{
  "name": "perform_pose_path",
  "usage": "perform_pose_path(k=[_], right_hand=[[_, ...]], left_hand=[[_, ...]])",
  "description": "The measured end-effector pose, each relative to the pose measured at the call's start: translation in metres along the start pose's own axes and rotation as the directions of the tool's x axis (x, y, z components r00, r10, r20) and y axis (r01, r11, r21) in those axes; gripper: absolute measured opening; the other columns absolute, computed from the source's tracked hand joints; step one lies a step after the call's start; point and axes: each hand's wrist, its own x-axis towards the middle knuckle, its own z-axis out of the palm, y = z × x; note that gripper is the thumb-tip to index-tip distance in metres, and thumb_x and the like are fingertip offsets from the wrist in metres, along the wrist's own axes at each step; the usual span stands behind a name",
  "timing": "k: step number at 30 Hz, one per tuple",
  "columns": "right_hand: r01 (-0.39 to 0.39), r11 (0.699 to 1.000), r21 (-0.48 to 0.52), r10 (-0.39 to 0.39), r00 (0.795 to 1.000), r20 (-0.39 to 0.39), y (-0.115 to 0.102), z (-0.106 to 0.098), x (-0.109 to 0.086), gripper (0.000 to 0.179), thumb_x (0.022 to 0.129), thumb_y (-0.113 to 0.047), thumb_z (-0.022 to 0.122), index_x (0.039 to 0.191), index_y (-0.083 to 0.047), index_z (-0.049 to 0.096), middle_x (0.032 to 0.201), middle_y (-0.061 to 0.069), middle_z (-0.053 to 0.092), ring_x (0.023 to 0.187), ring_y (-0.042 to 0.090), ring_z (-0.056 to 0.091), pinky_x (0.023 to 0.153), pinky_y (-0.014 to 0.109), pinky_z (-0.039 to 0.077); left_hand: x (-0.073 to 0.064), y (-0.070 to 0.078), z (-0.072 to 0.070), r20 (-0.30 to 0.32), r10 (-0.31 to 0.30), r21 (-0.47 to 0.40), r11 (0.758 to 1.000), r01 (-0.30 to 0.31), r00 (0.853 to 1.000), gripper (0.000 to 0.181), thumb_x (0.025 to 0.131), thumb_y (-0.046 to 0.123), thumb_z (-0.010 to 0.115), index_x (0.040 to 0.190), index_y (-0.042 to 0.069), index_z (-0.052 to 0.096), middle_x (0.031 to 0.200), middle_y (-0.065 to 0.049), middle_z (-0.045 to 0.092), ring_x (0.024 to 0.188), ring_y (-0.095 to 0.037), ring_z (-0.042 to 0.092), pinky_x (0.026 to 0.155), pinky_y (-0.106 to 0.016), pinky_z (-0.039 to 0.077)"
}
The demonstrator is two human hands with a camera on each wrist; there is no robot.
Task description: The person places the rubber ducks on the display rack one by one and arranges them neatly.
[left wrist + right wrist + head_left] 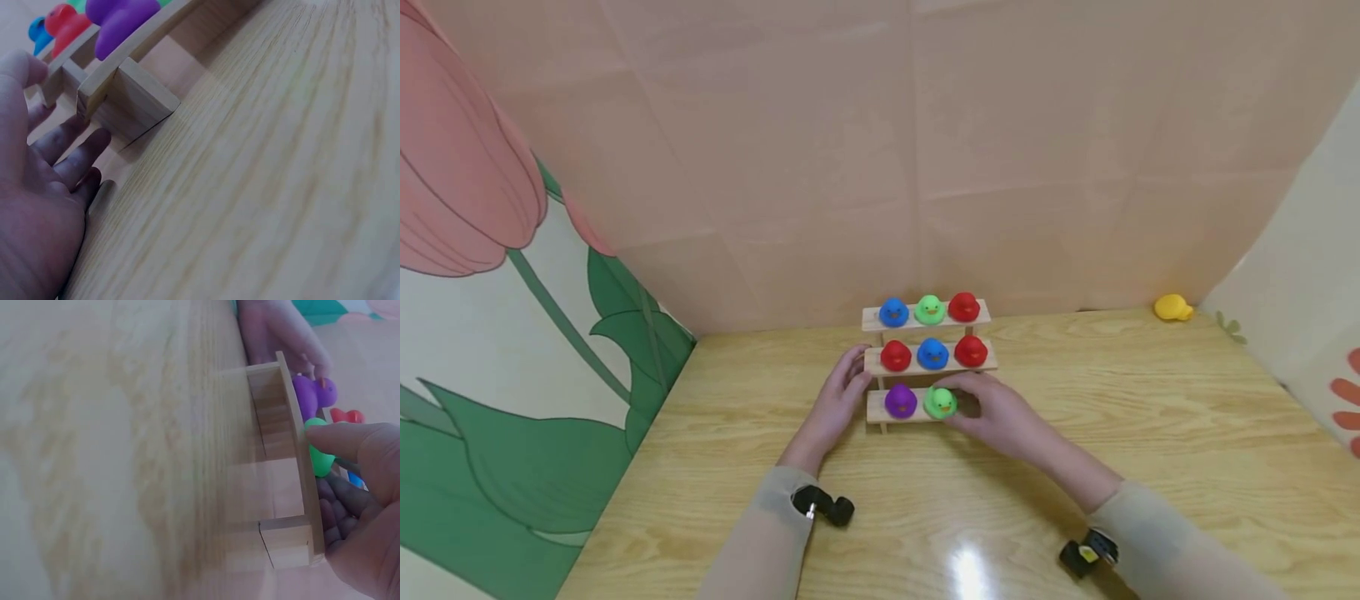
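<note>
A three-tier wooden stand point(876, 410) holds small rubber ducks. My right hand point(1003, 414) pinches a green rubber duck point(941, 404) on the lowest tier, thumb on its near side in the right wrist view. Just left of it sits a purple duck point(900, 402). At the stand's left end is my left hand point(841, 398), its fingers loosely extended beside the wood and nothing in its grasp. The middle tier carries a red duck point(896, 357), a blue duck point(932, 354) and another red duck point(972, 352).
Along the top tier stand a blue duck point(893, 312), a green duck point(929, 309) and a red duck point(964, 307). A yellow duck point(1173, 307) lies at the table's far right corner. Behind the wooden table point(760, 367) hangs a pinkish backdrop point(820, 167).
</note>
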Motion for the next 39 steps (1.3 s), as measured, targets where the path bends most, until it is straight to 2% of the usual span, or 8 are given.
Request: perform_pose_path(k=[6,13,20,35,39], right_hand=[[-0.015,1.0,-0.025,0.015,1.0,-0.026,0.0008,0.0044,0.0005,0.05,0.089,-0.008,0.093,0.135,-0.015,0.073,0.134,0.005,0.072,0.124,0.032,0.066,0.111,0.058,0.054],[-0.034,0.998,-0.045,0.033,0.999,-0.032,-0.0015,0.0051,0.0016,0.05,0.089,-0.009,0.094,0.135,-0.016,0.072,0.129,0.001,0.071,0.118,0.026,0.065,0.107,0.053,0.056],[-0.029,0.998,-0.053,0.027,0.998,-0.049,-0.0014,0.0064,0.0027,0.05,0.088,-0.009,0.095,0.132,-0.015,0.074,0.123,0.001,0.071,0.11,0.024,0.064,0.101,0.049,0.057],[-0.055,0.996,-0.069,0.052,0.997,-0.05,-0.0017,0.0073,0.0009,0.051,0.089,-0.01,0.094,0.135,-0.014,0.073,0.126,0.002,0.071,0.115,0.025,0.065,0.104,0.051,0.058],[-0.064,0.997,-0.051,0.06,0.996,-0.07,-0.0032,0.0032,-0.0055,0.051,0.089,-0.008,0.093,0.135,-0.014,0.073,0.123,0.0,0.072,0.111,0.023,0.068,0.099,0.047,0.061]], left_hand=[[0.0001,-0.0001,0.0001,0.0,0.005,-0.009,1.0,-0.005,1.0,0.055,0.118,0.029,0.054,0.169,0.012,0.041,0.167,-0.016,0.05,0.158,-0.033,0.043,0.131,-0.052,0.032],[0.0003,-0.0008,0.0,-0.001,0.004,-0.013,1.0,-0.004,1.0,0.053,0.118,0.029,0.054,0.168,0.015,0.043,0.167,-0.015,0.051,0.157,-0.031,0.044,0.131,-0.05,0.033],[0.0001,-0.001,-0.0001,-0.002,0.0,-0.005,1.0,0.0,1.0,0.056,0.118,0.029,0.054,0.169,0.012,0.04,0.168,-0.013,0.05,0.158,-0.03,0.043,0.131,-0.05,0.033],[0.0001,-0.0013,-0.0005,-0.001,-0.008,0.017,1.0,0.008,1.0,0.057,0.118,0.032,0.053,0.17,0.014,0.039,0.168,-0.012,0.05,0.158,-0.029,0.043,0.131,-0.049,0.034],[0.0004,-0.001,-0.0004,0.002,0.003,0.014,1.0,-0.004,1.0,0.057,0.118,0.031,0.053,0.17,0.012,0.039,0.168,-0.014,0.049,0.158,-0.031,0.043,0.131,-0.05,0.033]])
